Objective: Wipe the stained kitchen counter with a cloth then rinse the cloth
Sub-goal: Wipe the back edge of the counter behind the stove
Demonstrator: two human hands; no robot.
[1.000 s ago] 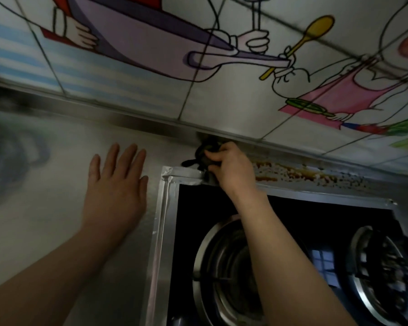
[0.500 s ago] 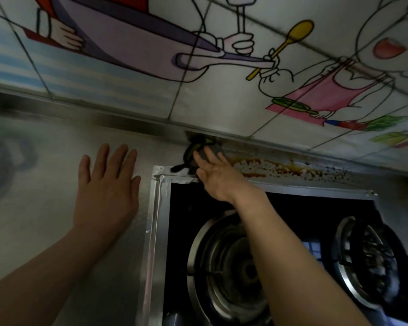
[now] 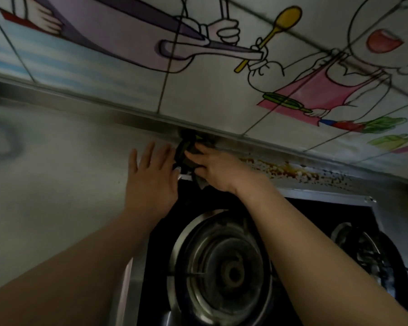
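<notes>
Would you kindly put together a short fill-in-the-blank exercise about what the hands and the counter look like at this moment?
1. The dark cloth is gripped by the ____ hand.
2. The left hand lies open and ____ on the counter.
3. The brown stains run along the strip between the stove and the tiled ____.
4. The stove shows ____ burners.

Missing words: right; flat; wall; two

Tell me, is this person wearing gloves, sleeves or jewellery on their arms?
No. Both the left hand and right hand are bare, with no gloves, rings, watch or bracelets showing. Both forearms are uncovered as far as the picture shows; no sleeves appear.
</notes>
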